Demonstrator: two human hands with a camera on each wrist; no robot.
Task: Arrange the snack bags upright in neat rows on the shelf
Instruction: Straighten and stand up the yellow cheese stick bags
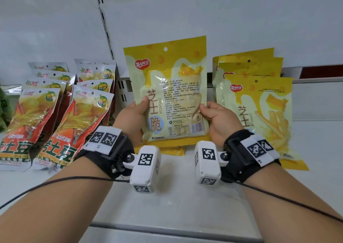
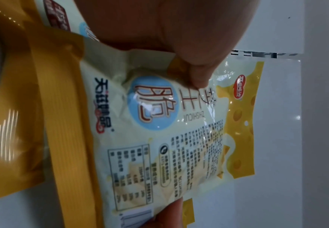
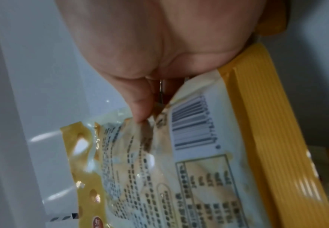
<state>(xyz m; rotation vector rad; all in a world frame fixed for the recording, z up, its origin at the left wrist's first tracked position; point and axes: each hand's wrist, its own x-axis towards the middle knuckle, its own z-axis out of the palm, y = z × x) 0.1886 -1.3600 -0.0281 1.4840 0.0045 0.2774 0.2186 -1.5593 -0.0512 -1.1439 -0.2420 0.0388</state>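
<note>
A yellow cheese-snack bag [image 1: 170,90] stands upright at the shelf's middle, its printed back facing me. My left hand [image 1: 136,112] pinches its left edge, thumb on the face. My right hand [image 1: 211,113] pinches its right edge near the barcode. In the left wrist view my thumb presses the bag [image 2: 169,123]; in the right wrist view my thumb [image 3: 140,108] sits on the bag [image 3: 179,162] beside the barcode. Another yellow bag [image 1: 172,150] lies flat under the held one. A row of the same yellow bags [image 1: 259,109] leans upright on the right.
Two rows of orange potato-chip bags [image 1: 61,109] lean upright on the left. The white shelf board [image 1: 176,202] runs to a front edge near my forearms. A white back panel with a slotted upright [image 1: 104,19] stands behind.
</note>
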